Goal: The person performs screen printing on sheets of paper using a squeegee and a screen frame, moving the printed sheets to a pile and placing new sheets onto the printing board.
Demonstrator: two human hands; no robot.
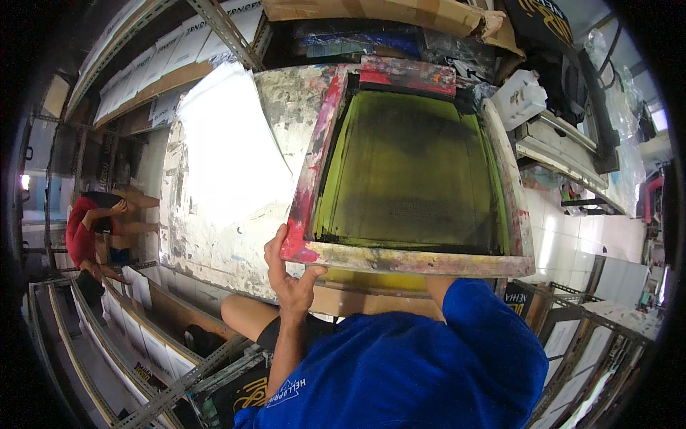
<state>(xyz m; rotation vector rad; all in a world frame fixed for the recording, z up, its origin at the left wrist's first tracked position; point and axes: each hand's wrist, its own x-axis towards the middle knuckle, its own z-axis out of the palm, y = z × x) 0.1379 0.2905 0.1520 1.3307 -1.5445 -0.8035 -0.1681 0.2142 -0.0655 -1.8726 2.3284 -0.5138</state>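
A screen printing frame [414,260] with a wooden border and yellow-green mesh stands in front of me, its near edge raised off the table. Dark ink smears cover much of the mesh, and red and pink paint stains the left side of the border. At the near left corner my left hand [291,286] grips the wood, thumb below and fingers along the side. My right arm reaches under the near edge; the frame hides that hand. Left of the frame, a stack of white sheets [232,150] lies on the paint-stained table [289,89].
Metal shelves with white panels [161,61] rise at the far left. Nearer left is a rack of boards [146,325]. Another person in red [84,222] is bent over there. A white plastic container [520,99] stands beyond the frame's right side. Cardboard [379,13] lies at the back.
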